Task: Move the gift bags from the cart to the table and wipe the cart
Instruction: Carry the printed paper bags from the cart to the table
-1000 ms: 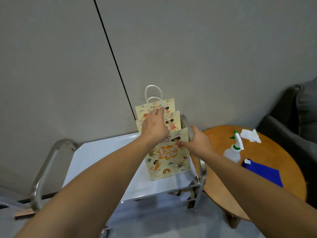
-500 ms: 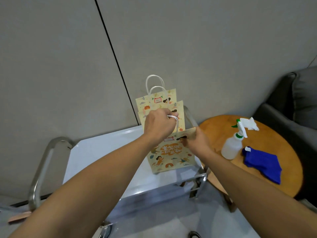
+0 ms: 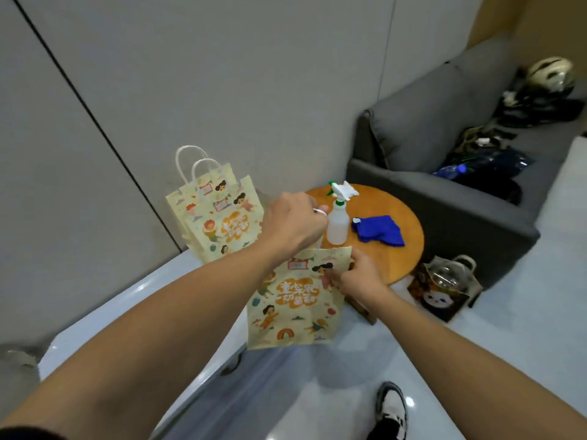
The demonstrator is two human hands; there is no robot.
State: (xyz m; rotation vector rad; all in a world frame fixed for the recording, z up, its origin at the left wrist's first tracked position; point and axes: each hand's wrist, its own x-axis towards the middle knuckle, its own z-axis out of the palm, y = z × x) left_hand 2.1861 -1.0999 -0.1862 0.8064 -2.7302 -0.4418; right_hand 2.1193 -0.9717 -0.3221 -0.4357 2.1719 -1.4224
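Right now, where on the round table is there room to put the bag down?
The round table is bare along its near edge, in front of the spray bottle and blue cloth, beside the right hand. Its far rim behind the cloth is also bare. The middle is crowded.

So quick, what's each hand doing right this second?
Left hand: gripping the white cord handle of the yellow cartoon-printed paper gift bag.
Right hand: pinching that bag's upper right edge.
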